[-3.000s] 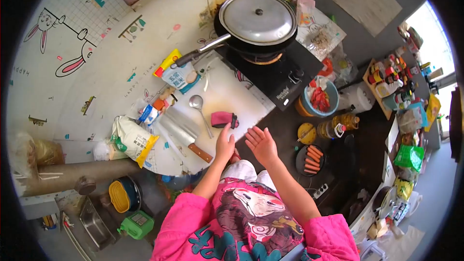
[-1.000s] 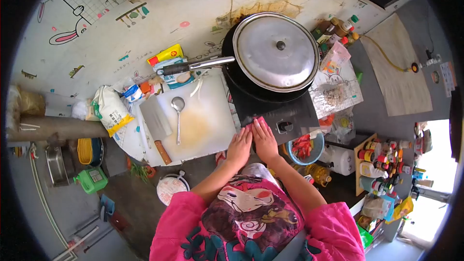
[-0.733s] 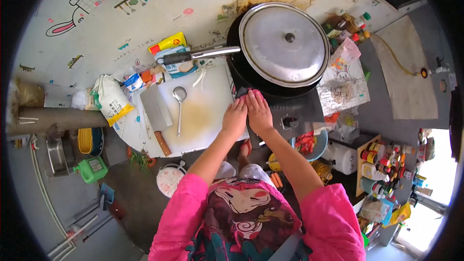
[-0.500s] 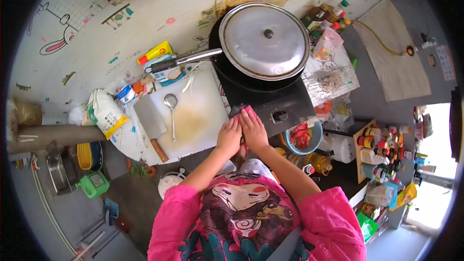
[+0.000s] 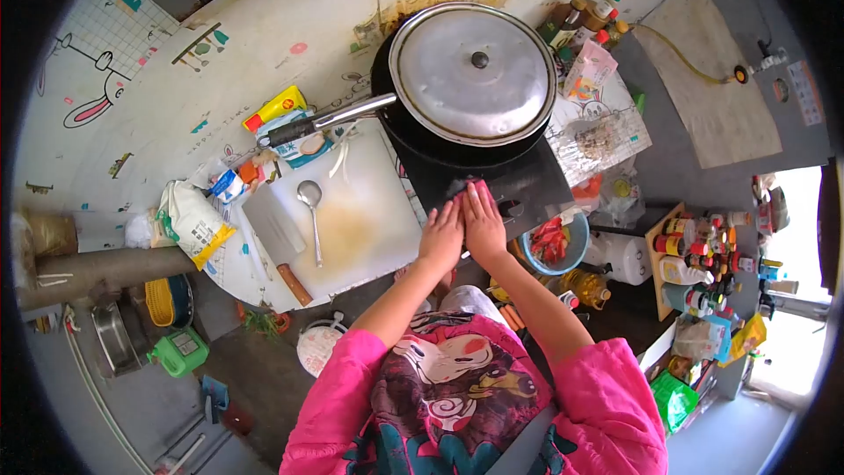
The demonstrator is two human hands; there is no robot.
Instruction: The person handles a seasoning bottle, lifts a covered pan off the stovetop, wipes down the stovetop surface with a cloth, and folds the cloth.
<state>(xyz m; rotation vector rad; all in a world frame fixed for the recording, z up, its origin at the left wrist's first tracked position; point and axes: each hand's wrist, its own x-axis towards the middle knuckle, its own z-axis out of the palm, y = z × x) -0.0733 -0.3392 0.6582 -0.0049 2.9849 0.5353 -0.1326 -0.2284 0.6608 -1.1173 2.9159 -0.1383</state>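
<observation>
My right hand (image 5: 483, 225) presses a folded pink cloth (image 5: 477, 185) onto the front of the black induction cooker (image 5: 527, 178), over the side of the control knob. Close against it, my left hand (image 5: 442, 235) has its fingers on the near left side of the same cloth. Fingers of both hands cover most of it. Behind them, a wok (image 5: 387, 114) stands on the cooker under a large metal lid (image 5: 475, 75); its handle points left.
Left of the cooker, a white cutting board (image 5: 387, 229) bears a cleaver (image 5: 274, 227) and a metal spoon (image 5: 310, 195). Below the cooker's right corner is a blue basin (image 5: 576, 255) with red contents. Bottles (image 5: 585, 22) stand at the back right.
Both hands have slid to the right along the cooker's front with the pink cloth, and the right hand now partly covers the knob. The view has shifted slightly.
</observation>
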